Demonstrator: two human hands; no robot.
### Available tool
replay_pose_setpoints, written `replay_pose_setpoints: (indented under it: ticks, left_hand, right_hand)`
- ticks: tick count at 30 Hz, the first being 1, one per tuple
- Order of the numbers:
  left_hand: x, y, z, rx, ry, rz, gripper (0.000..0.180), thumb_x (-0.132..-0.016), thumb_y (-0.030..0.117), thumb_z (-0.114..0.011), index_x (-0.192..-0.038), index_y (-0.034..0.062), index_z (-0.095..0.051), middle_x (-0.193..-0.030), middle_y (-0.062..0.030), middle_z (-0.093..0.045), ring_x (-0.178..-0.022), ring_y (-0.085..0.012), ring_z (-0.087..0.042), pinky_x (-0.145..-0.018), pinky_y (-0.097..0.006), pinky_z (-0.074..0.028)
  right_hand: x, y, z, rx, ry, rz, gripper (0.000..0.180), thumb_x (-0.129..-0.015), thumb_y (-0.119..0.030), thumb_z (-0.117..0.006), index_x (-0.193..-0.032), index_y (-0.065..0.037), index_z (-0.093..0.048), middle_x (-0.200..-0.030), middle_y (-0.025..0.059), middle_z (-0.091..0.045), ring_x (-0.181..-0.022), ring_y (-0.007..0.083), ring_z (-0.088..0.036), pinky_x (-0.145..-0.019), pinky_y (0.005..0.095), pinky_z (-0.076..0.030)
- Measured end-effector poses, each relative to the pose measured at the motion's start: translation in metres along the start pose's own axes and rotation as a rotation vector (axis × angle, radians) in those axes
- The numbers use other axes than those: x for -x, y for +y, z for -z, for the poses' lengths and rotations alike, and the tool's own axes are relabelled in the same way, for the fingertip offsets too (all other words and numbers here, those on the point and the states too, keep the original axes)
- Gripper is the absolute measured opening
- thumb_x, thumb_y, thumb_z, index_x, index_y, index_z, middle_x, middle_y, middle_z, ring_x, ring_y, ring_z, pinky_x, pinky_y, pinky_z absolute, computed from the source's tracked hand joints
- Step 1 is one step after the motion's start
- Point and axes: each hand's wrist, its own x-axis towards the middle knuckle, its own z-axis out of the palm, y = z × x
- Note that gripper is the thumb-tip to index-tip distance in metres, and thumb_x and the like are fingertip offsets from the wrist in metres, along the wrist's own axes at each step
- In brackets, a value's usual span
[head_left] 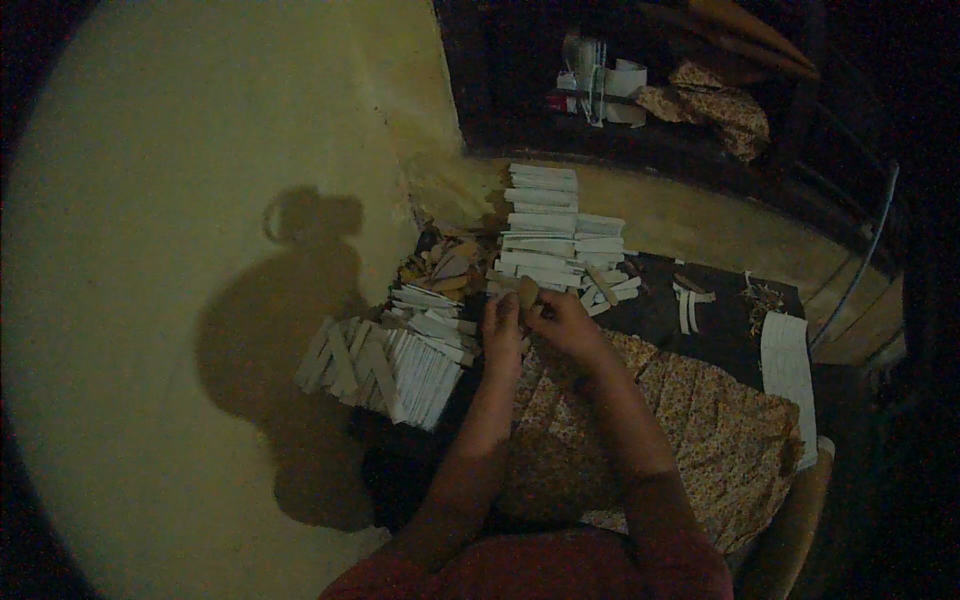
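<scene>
My left hand [503, 328] and my right hand [562, 322] are close together in front of my body, both with bent fingers. Between them is a flat tan piece with a rounded end [528, 291], pinched by the fingers of each hand. The dim light hides its lower part and its exact kind. Just beyond the hands rise stacked bundles of white strips [541, 222]. To the left of my left hand lies a heap of pale, flat strips [425, 378], some packed upright side by side and others loose on top.
Brown and tan scraps [447, 265] lie by the wall. A flowered cloth [690, 410] spreads under my right arm. Right of it are a white sheet-like stack [786, 360], curved white strips [689, 305] and tangled scraps [764, 297]. A dark shelf [520, 130] stands behind.
</scene>
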Motion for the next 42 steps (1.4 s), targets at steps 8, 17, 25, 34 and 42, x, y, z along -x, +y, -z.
replay_pose_setpoints:
  ticks: [8,17,25,34,42]
  left_hand:
    - [-0.001,-0.012,-0.006,-0.225,-0.045,-0.280,0.037,-0.089,0.027,-0.052,-0.114,0.0006,-0.045,-0.107,-0.0098,-0.053,-0.098,-0.0174,-0.049,-0.084,-0.030,-0.039]
    - [-0.009,-0.031,0.003,-0.085,-0.010,-0.196,0.035,-0.087,0.023,-0.055,-0.112,0.0002,-0.046,-0.103,-0.0097,-0.053,-0.094,-0.0174,-0.051,-0.077,-0.031,-0.043]
    - [-0.023,-0.042,0.013,0.413,-0.179,0.217,0.031,-0.086,0.017,-0.053,-0.111,0.0005,-0.048,-0.106,-0.0104,-0.052,-0.087,-0.0167,-0.053,-0.065,-0.028,-0.047]
    - [-0.016,-0.037,0.018,0.763,-0.550,0.614,0.019,-0.086,0.016,-0.051,-0.101,0.0052,-0.051,-0.078,-0.0030,-0.053,-0.059,-0.0110,-0.049,-0.046,-0.020,-0.041]
    - [0.003,-0.010,0.001,0.642,-0.397,0.648,0.020,-0.086,0.016,-0.051,-0.102,0.0041,-0.050,-0.077,-0.0024,-0.051,-0.052,-0.0055,-0.040,-0.039,-0.017,-0.032]
  right_hand:
    - [-0.001,0.020,0.015,0.013,-0.039,-0.054,0.031,-0.072,-0.023,-0.062,-0.093,-0.001,-0.062,-0.081,0.0166,-0.063,-0.075,0.0246,-0.061,-0.071,0.0357,-0.048]
    - [0.004,0.015,0.034,-0.239,-0.051,0.031,0.031,-0.078,-0.007,-0.062,-0.107,-0.001,-0.058,-0.092,0.0059,-0.058,-0.080,0.0103,-0.055,-0.066,0.0250,-0.047]
    - [0.009,0.006,0.053,-0.123,0.075,-0.042,0.027,-0.077,-0.005,-0.062,-0.104,-0.002,-0.059,-0.084,0.0030,-0.060,-0.075,0.0099,-0.055,-0.068,0.0252,-0.046]
    - [0.007,-0.002,0.051,-0.337,-0.052,0.143,0.019,-0.075,-0.003,-0.063,-0.093,0.000,-0.059,-0.092,0.0030,-0.061,-0.084,0.0114,-0.055,-0.077,0.0255,-0.045]
    - [0.014,-0.022,0.067,-0.174,-0.034,-0.070,0.012,-0.076,-0.006,-0.064,-0.087,-0.002,-0.062,-0.081,0.0027,-0.062,-0.078,0.0102,-0.057,-0.069,0.0254,-0.045]
